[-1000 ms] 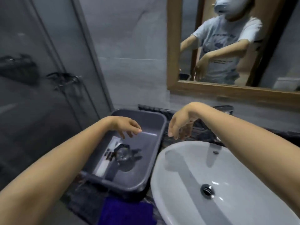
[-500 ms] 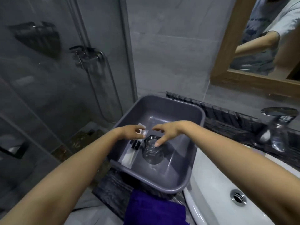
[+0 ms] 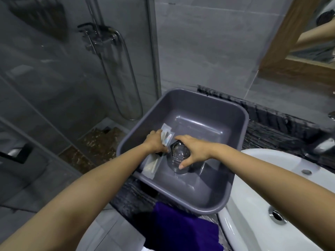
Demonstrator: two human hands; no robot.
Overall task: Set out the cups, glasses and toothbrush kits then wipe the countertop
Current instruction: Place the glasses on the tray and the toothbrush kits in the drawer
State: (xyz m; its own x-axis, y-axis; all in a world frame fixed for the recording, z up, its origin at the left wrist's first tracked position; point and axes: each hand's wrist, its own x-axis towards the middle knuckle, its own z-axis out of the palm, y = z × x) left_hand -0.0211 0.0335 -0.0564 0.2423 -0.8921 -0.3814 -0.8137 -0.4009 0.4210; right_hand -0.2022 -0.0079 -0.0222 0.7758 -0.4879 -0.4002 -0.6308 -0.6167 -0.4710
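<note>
A grey plastic tub (image 3: 239,134) sits on the dark stone countertop (image 3: 282,131) left of the basin. Inside it stands a clear glass (image 3: 178,158) with a hexagonal rim. My right hand (image 3: 192,149) is closed around the rim of that glass from above. Clear-wrapped toothbrush kits (image 3: 165,136) lie along the tub's left wall. My left hand (image 3: 155,142) presses down on them with fingers curled onto the packets. A further white packet (image 3: 150,166) lies nearer the tub's front corner.
A white basin (image 3: 272,196) with a metal drain (image 3: 277,215) fills the lower right. A purple cloth (image 3: 181,230) hangs over the counter's front edge. The glass shower screen (image 3: 72,87) stands to the left. A wooden mirror frame (image 3: 282,51) is at the upper right.
The view has swung left and down onto the tub. Both hands dropped into it: the right closed on the glass, the left settled on the toothbrush kits.
</note>
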